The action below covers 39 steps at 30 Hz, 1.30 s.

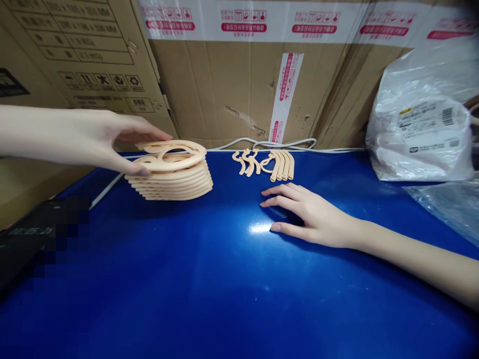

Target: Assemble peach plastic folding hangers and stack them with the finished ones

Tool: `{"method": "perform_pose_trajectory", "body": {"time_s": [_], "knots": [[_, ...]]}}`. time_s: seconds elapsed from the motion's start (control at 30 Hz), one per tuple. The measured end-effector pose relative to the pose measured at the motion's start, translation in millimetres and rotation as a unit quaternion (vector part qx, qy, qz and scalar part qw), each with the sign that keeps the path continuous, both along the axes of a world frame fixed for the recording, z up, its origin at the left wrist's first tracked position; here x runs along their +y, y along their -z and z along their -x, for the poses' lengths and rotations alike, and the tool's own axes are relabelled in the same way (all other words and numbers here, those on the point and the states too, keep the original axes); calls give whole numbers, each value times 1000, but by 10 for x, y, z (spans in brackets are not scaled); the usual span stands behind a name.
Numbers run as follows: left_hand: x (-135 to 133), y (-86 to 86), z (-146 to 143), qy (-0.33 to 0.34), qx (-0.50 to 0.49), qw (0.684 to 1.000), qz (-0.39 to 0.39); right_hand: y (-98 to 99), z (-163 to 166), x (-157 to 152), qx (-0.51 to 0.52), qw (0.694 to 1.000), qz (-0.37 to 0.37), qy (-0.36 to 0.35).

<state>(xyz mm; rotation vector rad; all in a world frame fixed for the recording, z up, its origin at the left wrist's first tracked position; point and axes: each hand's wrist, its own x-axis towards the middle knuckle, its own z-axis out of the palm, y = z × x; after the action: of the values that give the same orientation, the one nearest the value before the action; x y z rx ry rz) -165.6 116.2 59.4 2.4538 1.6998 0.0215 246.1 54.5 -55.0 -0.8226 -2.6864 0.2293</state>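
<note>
A neat stack of beige plastic hanger pieces (175, 182) stands at the left of the blue table. My left hand (123, 137) reaches in from the left and grips the top hanger piece (187, 155), thumb in front and fingers behind it. That top piece sits slightly tilted over the rest. Low over the table, to the right of centre, my right hand (312, 214) is empty with its fingers apart. Just beyond its fingertips lie several beige hook pieces (247, 162) and several curved hanger arms (283, 165), side by side.
Cardboard boxes (232, 89) stand along the back edge of the blue table (209, 279). A white cable (284, 143) runs in front of them. At the back right sits a labelled clear plastic bag (422, 129). A black object (33, 234), partly pixelated, lies at the left.
</note>
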Motion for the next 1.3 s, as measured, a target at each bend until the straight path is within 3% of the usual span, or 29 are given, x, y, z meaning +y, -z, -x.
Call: {"method": "perform_pose_trajectory", "body": {"time_s": [0.17, 0.5, 0.73, 1.3], "knots": [[23, -15, -18, 1, -1, 999, 52, -3, 1, 3, 3, 1000, 1, -2], [9, 28, -37, -13, 21, 997, 68, 14, -3, 7, 2, 1000, -4, 0], [36, 43, -18, 4, 48, 998, 33, 12, -3, 11, 3, 1000, -3, -3], [39, 42, -62, -1, 38, 998, 48, 7, -6, 7, 11, 1000, -3, 0]]}}
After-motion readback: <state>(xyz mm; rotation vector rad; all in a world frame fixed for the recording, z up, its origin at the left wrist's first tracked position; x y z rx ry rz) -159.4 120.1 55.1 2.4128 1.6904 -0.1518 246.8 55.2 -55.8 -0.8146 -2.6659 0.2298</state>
